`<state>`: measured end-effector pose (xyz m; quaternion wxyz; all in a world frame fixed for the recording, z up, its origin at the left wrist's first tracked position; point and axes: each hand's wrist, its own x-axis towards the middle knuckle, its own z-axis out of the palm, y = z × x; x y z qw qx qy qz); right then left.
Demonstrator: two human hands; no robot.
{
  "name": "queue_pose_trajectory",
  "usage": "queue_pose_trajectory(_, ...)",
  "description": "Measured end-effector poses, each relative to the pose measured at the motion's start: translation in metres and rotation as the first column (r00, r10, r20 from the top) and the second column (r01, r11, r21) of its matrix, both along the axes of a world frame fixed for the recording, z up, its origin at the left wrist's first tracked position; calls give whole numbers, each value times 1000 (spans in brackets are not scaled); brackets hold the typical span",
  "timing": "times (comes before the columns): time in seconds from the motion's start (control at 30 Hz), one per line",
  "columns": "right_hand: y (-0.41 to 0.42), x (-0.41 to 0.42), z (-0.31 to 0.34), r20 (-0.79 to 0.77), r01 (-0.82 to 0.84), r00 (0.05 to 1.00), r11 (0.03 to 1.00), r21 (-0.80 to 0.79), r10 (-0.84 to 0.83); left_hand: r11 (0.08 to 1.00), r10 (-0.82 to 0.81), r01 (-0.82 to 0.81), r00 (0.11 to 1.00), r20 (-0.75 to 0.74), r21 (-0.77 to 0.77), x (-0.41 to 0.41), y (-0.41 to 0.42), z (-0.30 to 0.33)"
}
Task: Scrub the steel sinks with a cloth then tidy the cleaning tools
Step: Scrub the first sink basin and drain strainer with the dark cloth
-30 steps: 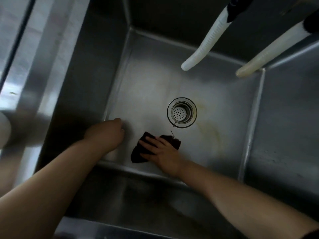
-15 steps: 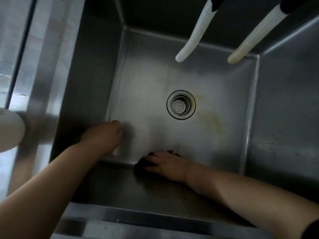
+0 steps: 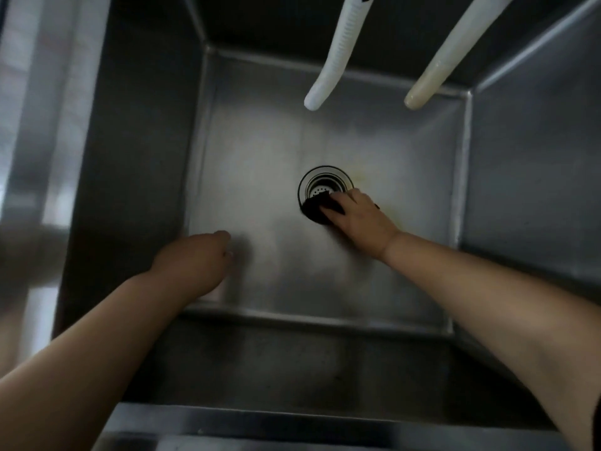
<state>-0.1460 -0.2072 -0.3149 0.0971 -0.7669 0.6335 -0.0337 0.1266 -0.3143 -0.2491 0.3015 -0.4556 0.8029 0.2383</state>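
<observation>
I look straight down into a deep steel sink (image 3: pixel 260 151). My right hand (image 3: pixel 361 219) presses a dark cloth (image 3: pixel 317 211) flat on the sink floor, and the cloth overlaps the near edge of the round drain strainer (image 3: pixel 325 183). My left hand (image 3: pixel 195 265) rests near the floor's front left corner with its fingers curled down; whether it holds anything is hidden.
Two pale hoses hang into the sink from the top: a white ribbed hose (image 3: pixel 331 66) and a cream hose (image 3: pixel 435 73). A yellowish stain (image 3: pixel 364 177) lies right of the drain. A steel ledge (image 3: pixel 39 125) runs along the left.
My right hand has slid the cloth from the front edge of the sink floor away from me up to the drain. My left hand has stayed near the front left corner.
</observation>
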Motion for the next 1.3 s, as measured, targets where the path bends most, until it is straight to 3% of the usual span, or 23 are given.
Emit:
queue_pose_trajectory(0.07,14,8,3,30,-42,999,997,-72,44,1000,-7,7,1000,-2,9,-4,1,-1)
queue_pose_trajectory(0.23,78,56,-13,308,-342,909,925,167,281,998,-7,7,1000,5,55,-13,2,-1)
queue_pose_trajectory(0.3,97,56,-18,268,-427,892,874,232,365,998,-8,8,1000,0,55,-16,2,-3)
queue_pose_trajectory(0.4,95,30,-23,143,-500,864,856,132,482,998,-26,25,1000,4,49,-20,3,-6)
queue_pose_trajectory(0.47,83,11,-22,50,-415,910,901,126,412,998,-48,47,999,25,47,-24,5,-8)
queue_pose_trajectory(0.6,45,-34,-14,-49,-3,999,997,72,7,997,-49,47,998,31,68,-34,13,-10)
queue_pose_trajectory(0.7,31,-43,-1,18,186,982,975,119,-189,996,-40,38,999,21,81,-39,16,-10)
queue_pose_trajectory(0.8,36,-14,11,168,347,907,912,219,-385,996,-35,33,999,19,81,-42,15,-6)
queue_pose_trajectory(0.87,52,13,12,270,198,914,914,354,-303,996,-35,33,999,20,85,-43,15,-4)
queue_pose_trajectory(0.93,65,40,17,377,-72,922,918,390,-88,995,-30,28,999,21,91,-45,16,-2)
queue_pose_trajectory(1.03,77,69,7,460,-308,885,832,461,73,996,-10,9,1000,14,91,-45,20,0)
queue_pose_trajectory(1.17,95,63,-11,416,-185,904,791,584,-96,997,-5,5,1000,2,78,-45,22,2)
queue_pose_trajectory(1.3,110,11,-8,266,-145,964,820,554,-9,997,15,-15,1000,-1,82,-42,21,5)
